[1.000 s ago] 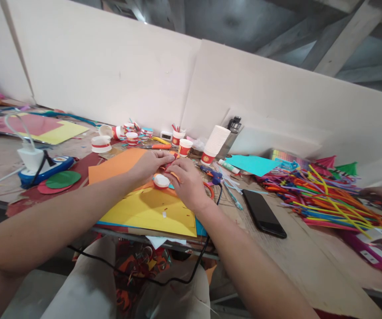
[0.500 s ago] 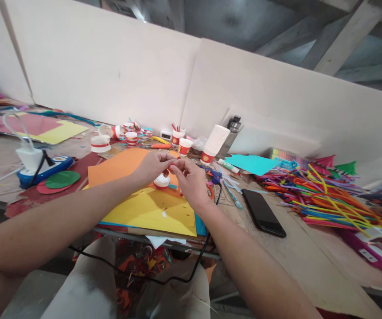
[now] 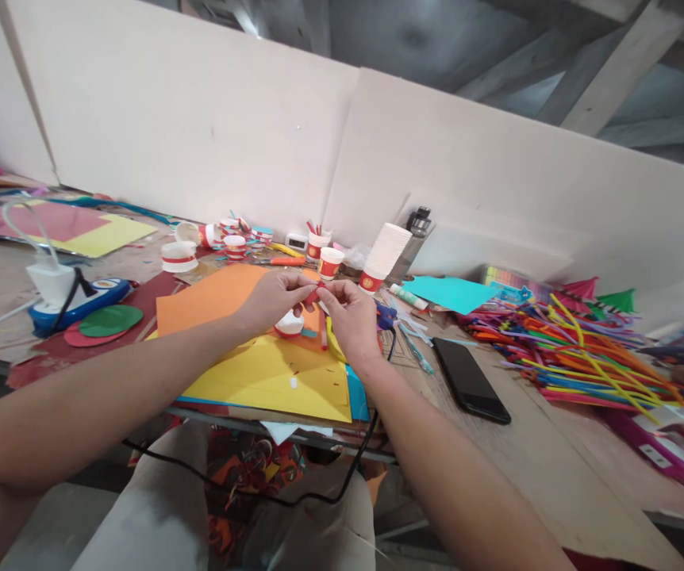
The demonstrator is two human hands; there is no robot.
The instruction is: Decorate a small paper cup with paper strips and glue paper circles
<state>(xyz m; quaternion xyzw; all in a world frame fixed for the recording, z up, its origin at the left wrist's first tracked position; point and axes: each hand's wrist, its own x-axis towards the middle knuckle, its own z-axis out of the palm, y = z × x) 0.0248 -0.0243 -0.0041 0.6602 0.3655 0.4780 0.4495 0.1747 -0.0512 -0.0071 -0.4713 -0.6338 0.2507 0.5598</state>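
Head view: yellow object [image 3: 334, 342] newly visible beside right hand [image 3: 351, 317] pinching red piece [image 3: 313, 294].

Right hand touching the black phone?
Apart: the head view shows brown work surface between the right hand and the black phone.

Soft, diffuse light with blurry, stretched edges
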